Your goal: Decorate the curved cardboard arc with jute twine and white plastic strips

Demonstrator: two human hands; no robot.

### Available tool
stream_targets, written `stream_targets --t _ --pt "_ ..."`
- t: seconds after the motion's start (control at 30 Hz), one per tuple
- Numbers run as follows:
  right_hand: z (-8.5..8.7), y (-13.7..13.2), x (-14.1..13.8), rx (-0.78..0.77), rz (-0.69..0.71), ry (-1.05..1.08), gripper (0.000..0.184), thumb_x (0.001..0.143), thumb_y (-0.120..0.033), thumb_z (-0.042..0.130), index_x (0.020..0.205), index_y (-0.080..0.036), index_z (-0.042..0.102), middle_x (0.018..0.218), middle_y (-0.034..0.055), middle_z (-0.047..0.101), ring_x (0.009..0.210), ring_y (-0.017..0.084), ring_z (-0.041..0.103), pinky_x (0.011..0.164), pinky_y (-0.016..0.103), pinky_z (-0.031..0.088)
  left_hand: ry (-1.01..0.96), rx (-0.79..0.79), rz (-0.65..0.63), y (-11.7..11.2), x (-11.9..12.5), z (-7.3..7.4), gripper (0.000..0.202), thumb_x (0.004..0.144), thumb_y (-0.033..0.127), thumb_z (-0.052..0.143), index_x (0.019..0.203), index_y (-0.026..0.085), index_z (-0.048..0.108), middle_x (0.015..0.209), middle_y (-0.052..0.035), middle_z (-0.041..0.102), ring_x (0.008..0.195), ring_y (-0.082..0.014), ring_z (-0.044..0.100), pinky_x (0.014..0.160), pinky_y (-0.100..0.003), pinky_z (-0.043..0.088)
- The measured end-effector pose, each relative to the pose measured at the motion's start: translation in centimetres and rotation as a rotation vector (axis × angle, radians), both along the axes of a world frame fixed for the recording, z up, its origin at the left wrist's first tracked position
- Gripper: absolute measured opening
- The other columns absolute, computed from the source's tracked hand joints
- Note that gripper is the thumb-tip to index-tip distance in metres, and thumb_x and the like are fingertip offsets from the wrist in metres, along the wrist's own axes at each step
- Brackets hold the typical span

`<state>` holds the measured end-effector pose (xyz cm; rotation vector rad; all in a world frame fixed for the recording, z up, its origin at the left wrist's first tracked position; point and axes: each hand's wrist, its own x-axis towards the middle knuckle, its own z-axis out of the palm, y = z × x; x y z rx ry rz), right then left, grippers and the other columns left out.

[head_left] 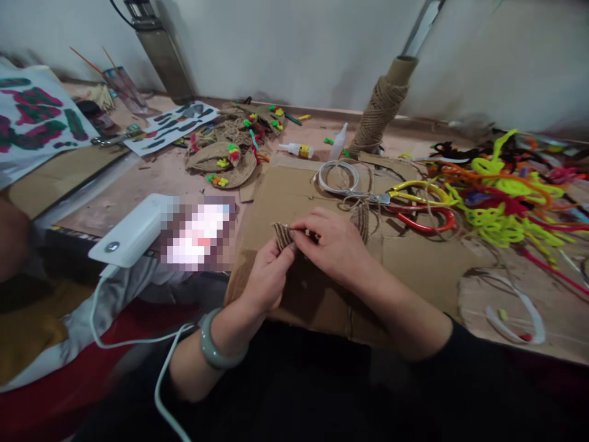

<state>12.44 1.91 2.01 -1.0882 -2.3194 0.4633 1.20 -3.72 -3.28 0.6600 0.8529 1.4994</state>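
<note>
Between my two hands is a small piece of coiled brown twine work, with ridged rows of cord showing at its left end. My left hand pinches it from below between thumb and fingers. From above, my right hand presses its fingertips together on the same piece, which they partly cover. Another striped twine piece shows just behind my right hand. Under both hands lies a sheet of brown cardboard. Scissors with yellow and red handles lie beyond my right hand.
A twine spool stands at the back beside an upright glue bottle; a second glue bottle lies down. Bright pipe cleaners heap up at right. Left are twine pieces, a cabled power bank and another person's hand.
</note>
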Motion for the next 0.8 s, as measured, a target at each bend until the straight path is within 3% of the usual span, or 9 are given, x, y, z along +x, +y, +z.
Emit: stream_targets --t 0.23,0.6,0.8 --pt "-0.1 0.1 0.2 0.016 0.014 0.009 0.016 0.085 -0.022 0.055 0.086 -0.018 0.071 0.082 0.0045 0.066 0.077 0.015 0.058 0.071 0.028 0.043 0.040 -0.012 0.014 0.0 0.0 -0.2 0.020 0.076 0.026 0.071 0.094 0.018 0.068 0.090 -0.0030 0.070 0.090 -0.0155 0.063 0.086 -0.028 0.046" --pt "-0.4 -0.9 1.6 0.449 0.115 0.085 0.020 0.089 -0.025 0.052 0.087 -0.015 0.069 0.082 0.0063 0.069 0.077 0.016 0.058 0.074 0.029 0.047 -0.067 -0.087 0.086 0.2 -0.1 0.5 0.020 0.072 0.022 0.072 0.091 0.018 0.067 0.085 -0.0008 0.070 0.083 -0.0137 0.065 0.080 -0.026 0.048" --pt "-0.8 -1.0 2.2 0.487 0.184 -0.061 0.021 0.089 -0.030 0.054 0.086 -0.015 0.069 0.081 0.0064 0.068 0.076 0.017 0.057 0.073 0.030 0.046 -0.124 -0.124 0.122 0.3 -0.2 0.9 0.024 0.068 0.022 0.074 0.090 0.019 0.066 0.082 -0.0013 0.072 0.082 -0.0162 0.067 0.081 -0.030 0.050"
